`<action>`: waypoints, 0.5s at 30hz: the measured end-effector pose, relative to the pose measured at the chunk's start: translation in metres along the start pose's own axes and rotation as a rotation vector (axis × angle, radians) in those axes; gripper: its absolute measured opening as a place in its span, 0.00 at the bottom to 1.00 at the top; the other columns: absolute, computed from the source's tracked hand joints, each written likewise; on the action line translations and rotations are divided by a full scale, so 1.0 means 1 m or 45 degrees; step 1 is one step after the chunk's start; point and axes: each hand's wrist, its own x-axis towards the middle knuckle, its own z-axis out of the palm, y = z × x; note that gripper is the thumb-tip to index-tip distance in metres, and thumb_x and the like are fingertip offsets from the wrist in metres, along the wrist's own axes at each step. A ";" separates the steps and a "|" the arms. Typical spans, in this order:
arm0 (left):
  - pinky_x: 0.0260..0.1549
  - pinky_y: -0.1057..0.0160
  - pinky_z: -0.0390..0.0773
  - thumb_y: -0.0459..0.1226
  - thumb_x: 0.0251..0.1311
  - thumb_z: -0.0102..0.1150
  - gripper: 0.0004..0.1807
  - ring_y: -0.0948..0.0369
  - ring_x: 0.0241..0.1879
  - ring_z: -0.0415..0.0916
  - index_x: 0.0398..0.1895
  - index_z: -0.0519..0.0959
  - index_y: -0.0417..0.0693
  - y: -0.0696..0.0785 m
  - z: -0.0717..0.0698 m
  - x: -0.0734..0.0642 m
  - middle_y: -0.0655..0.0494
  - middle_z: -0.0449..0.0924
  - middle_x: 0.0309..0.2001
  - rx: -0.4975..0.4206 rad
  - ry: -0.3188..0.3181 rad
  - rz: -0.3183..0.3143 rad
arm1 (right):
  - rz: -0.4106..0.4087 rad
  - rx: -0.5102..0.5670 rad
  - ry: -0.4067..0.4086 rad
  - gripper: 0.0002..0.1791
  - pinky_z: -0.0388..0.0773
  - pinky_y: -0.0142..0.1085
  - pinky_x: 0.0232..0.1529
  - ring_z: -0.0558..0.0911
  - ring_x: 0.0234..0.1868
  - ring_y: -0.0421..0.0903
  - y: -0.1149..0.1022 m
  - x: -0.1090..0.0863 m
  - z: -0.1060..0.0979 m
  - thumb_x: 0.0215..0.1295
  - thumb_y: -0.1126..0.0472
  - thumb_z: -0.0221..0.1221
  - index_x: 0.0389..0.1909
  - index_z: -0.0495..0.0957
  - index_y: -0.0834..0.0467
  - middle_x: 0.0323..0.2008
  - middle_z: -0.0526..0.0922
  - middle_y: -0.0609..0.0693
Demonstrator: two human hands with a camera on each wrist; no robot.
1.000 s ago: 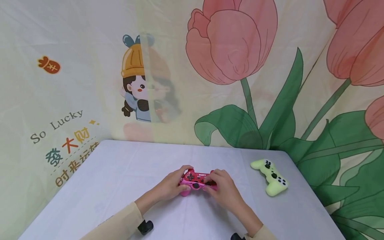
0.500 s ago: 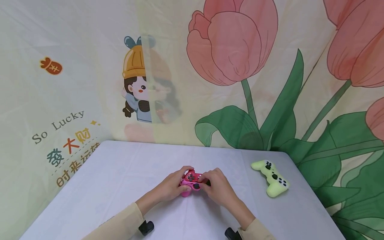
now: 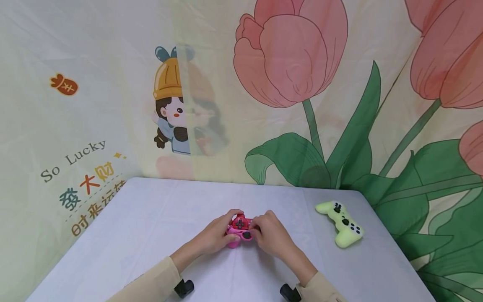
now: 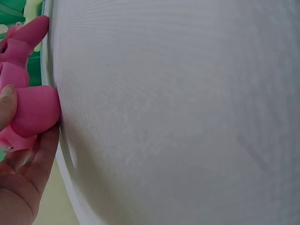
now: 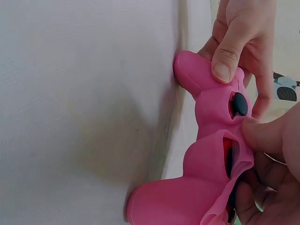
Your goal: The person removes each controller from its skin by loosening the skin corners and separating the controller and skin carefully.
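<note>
Right grip [image 3: 274,235] shifted inward, pinching pink cover [image 5: 206,159].

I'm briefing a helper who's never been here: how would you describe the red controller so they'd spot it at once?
Near the middle of the white table are a left hand and a right hand. Between them is the red controller, partly inside a pink cover. Those colours set it apart from the pale green controller, lying untouched farther right.
</note>
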 end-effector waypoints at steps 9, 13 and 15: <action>0.64 0.44 0.77 0.41 0.67 0.72 0.40 0.56 0.61 0.78 0.78 0.63 0.57 0.001 0.000 0.000 0.53 0.81 0.62 -0.017 0.002 0.000 | 0.023 0.138 -0.096 0.09 0.72 0.33 0.36 0.70 0.38 0.44 0.009 0.002 -0.001 0.70 0.66 0.68 0.30 0.83 0.52 0.25 0.76 0.40; 0.65 0.45 0.77 0.40 0.67 0.72 0.40 0.57 0.61 0.78 0.79 0.62 0.58 -0.001 0.000 0.000 0.55 0.80 0.63 -0.019 -0.007 -0.008 | 0.048 0.221 -0.151 0.10 0.73 0.34 0.37 0.70 0.39 0.44 0.013 0.003 -0.003 0.72 0.65 0.66 0.30 0.82 0.50 0.26 0.75 0.42; 0.65 0.46 0.77 0.41 0.67 0.72 0.40 0.58 0.62 0.78 0.79 0.62 0.59 -0.002 0.000 0.000 0.56 0.80 0.63 -0.021 -0.012 -0.015 | 0.048 0.231 -0.166 0.11 0.73 0.34 0.37 0.70 0.39 0.44 0.015 0.003 -0.004 0.73 0.65 0.66 0.30 0.81 0.49 0.27 0.75 0.41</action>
